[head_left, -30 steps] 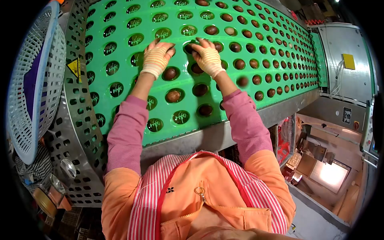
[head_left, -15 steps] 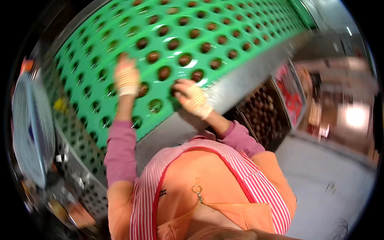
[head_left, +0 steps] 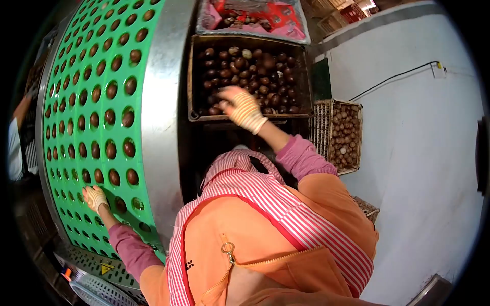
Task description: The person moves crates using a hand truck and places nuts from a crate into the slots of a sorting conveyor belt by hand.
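A green belt (head_left: 102, 136) with rows of round pockets runs along my left, many pockets holding dark brown-purple fruits that look like passion fruits (head_left: 129, 85). My left hand (head_left: 95, 198), in a striped knit glove with bare fingertips, rests low over the belt. Its fingers are bent together against the pockets, and they hide whatever is in them. To the right of the belt, my right hand (head_left: 241, 108), gloved alike, reaches over the near left corner of a crate (head_left: 250, 118) of the same fruits. Its thumb and fingers curl round a dark, slightly blurred passion fruit.
A metal rim (head_left: 164, 102) borders the belt. Behind the crate stands a box (head_left: 305, 31) lined with red and pink plastic. A basket (head_left: 334, 103) of paler round items sits by the wall (head_left: 408, 132). At far left, another person's arm (head_left: 21, 111) shows. A blue basket (head_left: 84, 291) is lower left.
My view has turned to the right. My right hand has left the belt's edge and is now over the crate. My left hand remains over the belt, among pockets nearer its filled rows.
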Tool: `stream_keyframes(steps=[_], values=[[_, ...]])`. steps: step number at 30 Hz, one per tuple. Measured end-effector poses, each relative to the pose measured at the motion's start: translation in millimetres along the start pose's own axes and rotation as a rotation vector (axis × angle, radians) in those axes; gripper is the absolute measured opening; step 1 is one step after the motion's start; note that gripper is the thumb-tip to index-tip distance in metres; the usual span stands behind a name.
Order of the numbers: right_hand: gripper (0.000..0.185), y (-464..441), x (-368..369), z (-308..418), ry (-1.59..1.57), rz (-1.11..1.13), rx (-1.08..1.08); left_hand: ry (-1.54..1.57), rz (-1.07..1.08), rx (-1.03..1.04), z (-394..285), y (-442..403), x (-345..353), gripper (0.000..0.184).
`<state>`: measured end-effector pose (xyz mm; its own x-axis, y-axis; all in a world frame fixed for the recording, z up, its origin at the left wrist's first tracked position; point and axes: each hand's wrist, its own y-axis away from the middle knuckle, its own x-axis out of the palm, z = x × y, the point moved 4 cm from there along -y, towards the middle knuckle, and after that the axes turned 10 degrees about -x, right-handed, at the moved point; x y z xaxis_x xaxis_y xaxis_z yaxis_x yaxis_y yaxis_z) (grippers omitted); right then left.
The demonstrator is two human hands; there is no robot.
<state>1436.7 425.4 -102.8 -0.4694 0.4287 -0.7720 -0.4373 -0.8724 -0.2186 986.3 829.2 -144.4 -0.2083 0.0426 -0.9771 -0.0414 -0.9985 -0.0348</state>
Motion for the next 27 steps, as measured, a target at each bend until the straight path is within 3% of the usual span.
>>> stream_keyframes(steps=[2, 4, 6, 8, 9, 10, 11, 12, 14, 15, 18, 20, 22, 26, 27], values=[[0.037, 23, -26, -73, 0.1, -0.172, 0.233, 0.264, -0.228, 0.134, -34, -8, 1, 0.046], [0.053, 45, -38, -149, 0.118, -0.174, 0.479, 0.655, -0.282, 0.354, -123, 41, -72, 0.05], [0.064, 49, -52, -189, 0.324, -0.08, 0.617, 0.922, -0.14, 0.366, -209, 94, -116, 0.054], [0.068, 38, -57, -219, 0.266, -0.045, 0.63, 0.914, -0.291, 0.789, -283, 130, -120, 0.056], [0.068, 29, -58, -229, 0.278, -0.01, 0.607, 1.01, -0.196, 0.857, -320, 171, -140, 0.058], [0.069, 19, -57, -240, 0.288, 0.023, 0.581, 1.095, 0.159, 0.768, -352, 197, -136, 0.066], [0.078, 9, -48, -264, 0.278, 0.013, 0.533, 0.969, 0.038, 1.069, -386, 219, -139, 0.073], [0.079, 2, -44, -278, 0.175, 0.01, 0.597, 0.944, 0.067, 1.145, -416, 237, -129, 0.074], [0.08, -5, -34, -300, -0.032, 0.007, 0.729, 0.894, 0.38, 1.053, -464, 268, -110, 0.079], [0.081, -13, -39, -293, 0.076, 0.038, 0.777, 0.766, 0.327, 1.055, -485, 277, -102, 0.083], [0.083, -17, -37, -304, 0.017, 0.095, 0.819, 0.519, 0.489, 0.827, -542, 291, -103, 0.099], [0.085, -19, -37, -306, -0.124, 0.086, 0.821, 0.671, 0.546, 0.669, -575, 282, -67, 0.105], [0.085, -19, -31, -312, -0.327, 0.048, 0.821, 0.596, 0.565, 0.645, -593, 279, -47, 0.108], [0.083, -18, -11, -323, -0.412, -0.187, 0.79, 0.47, 0.603, 0.622, -602, 274, -55, 0.112], [0.084, -21, -15, -315, -0.487, -0.146, 0.795, 0.446, 0.617, 0.622, -607, 270, -54, 0.112]])
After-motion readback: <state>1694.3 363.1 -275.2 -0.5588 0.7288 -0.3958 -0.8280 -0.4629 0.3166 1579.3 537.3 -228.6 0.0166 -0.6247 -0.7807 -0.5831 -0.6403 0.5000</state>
